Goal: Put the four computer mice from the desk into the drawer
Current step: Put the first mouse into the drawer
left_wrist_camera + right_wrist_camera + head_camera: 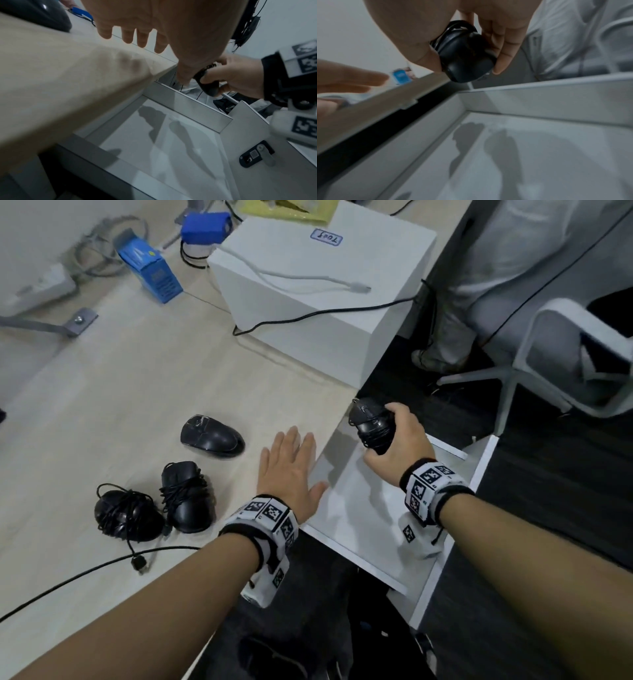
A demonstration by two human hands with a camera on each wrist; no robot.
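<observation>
My right hand grips a black mouse with its cord wound round it, held above the open white drawer, whose floor shows only shadows. My left hand hovers flat with straight fingers over the desk's right edge, holding nothing. Three black mice lie on the pale wooden desk: a bare one and two cord-wrapped ones to the left of my left hand.
A large white box with a white cable and a black cable stands at the back of the desk. A blue box lies further left. A white chair and a person's legs are at the right.
</observation>
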